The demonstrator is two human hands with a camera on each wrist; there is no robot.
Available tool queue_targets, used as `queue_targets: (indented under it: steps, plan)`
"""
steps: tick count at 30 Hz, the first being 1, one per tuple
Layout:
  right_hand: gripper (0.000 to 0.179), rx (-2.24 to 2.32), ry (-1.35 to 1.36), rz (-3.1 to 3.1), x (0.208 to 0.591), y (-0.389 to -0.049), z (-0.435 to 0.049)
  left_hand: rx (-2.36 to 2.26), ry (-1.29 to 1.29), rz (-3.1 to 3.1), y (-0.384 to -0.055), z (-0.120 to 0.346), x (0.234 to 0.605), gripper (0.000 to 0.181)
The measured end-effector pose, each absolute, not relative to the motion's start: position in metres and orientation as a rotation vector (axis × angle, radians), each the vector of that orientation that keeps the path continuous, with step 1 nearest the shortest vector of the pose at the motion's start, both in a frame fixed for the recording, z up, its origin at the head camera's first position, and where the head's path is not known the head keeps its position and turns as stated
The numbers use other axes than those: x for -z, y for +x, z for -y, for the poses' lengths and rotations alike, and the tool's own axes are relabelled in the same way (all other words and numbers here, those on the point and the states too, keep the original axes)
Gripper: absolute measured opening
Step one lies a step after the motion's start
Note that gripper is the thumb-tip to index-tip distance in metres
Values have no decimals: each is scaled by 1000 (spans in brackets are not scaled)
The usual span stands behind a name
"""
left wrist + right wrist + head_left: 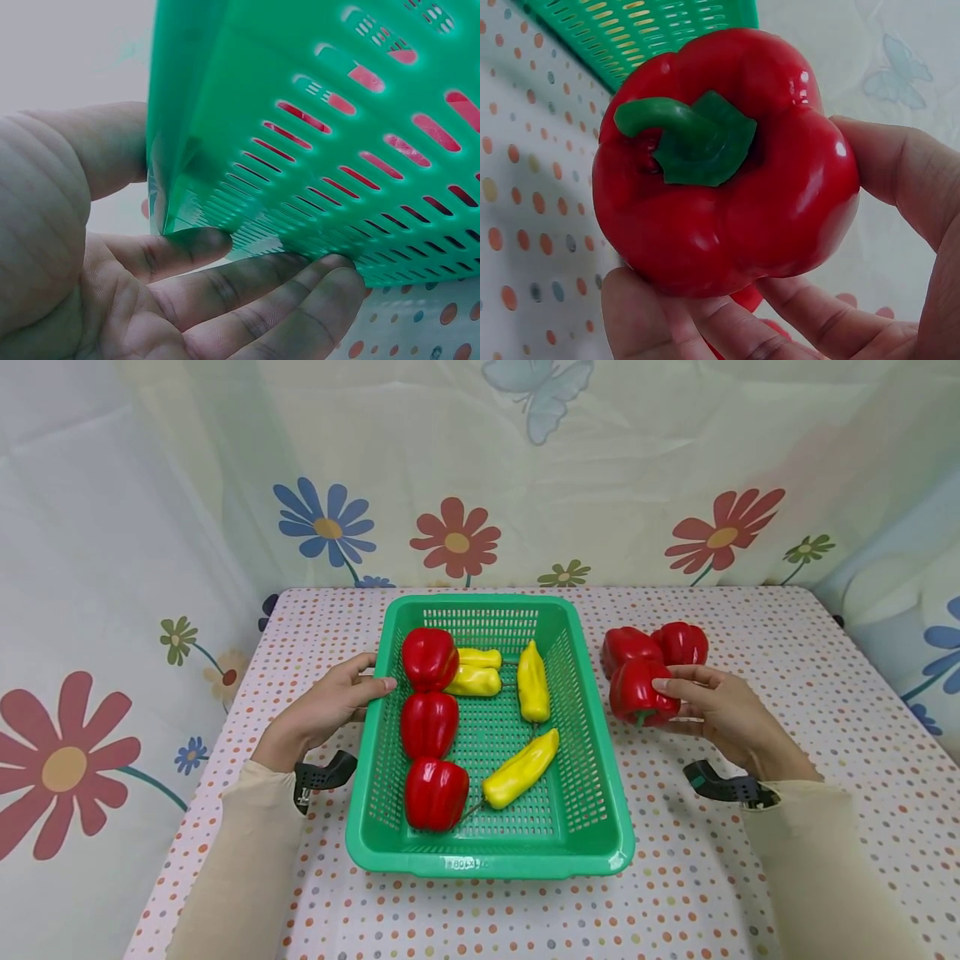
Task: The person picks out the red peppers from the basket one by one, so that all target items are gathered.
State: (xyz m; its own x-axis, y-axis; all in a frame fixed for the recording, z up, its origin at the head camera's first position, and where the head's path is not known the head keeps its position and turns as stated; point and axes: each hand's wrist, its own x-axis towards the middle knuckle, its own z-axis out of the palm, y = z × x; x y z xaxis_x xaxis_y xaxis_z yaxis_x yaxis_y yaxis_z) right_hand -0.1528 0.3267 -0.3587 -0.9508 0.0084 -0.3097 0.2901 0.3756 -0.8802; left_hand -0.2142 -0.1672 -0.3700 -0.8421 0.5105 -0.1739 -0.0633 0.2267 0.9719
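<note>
A green plastic basket (487, 864) with slotted walls stands mid-table. My left hand (333, 706) grips its left rim, thumb over the top and fingers against the outer wall (247, 202). Inside, three red bell peppers (429, 725) line the left side, and several yellow peppers (521, 770) lie around the middle and right. To the right of the basket, my right hand (712, 706) holds a red bell pepper (639, 693) between thumb and fingers; its green stem (697, 139) faces the wrist camera. Just behind it are two more red bell peppers (681, 643).
A table (810, 660) with a dotted cloth lies under everything. Flower-printed curtains (562, 510) hang behind it and on both sides. Black wrist camera mounts (723, 785) sit on both forearms.
</note>
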Motion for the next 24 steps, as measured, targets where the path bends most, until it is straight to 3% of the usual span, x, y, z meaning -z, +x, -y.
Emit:
queue_targets:
  steps: [8,17,24]
  plan:
    - [76,1646,314,-2370,369,-151,-327,-1658,415,-2041,-214,167,370,51]
    - [63,1683,309,-2330,375,-149,-329,-1654,416,-2044,-214,168,371,52]
    - [74,1666,351,-2366,382,-146,-329,-1656,411,-2041,-215,168,371,52]
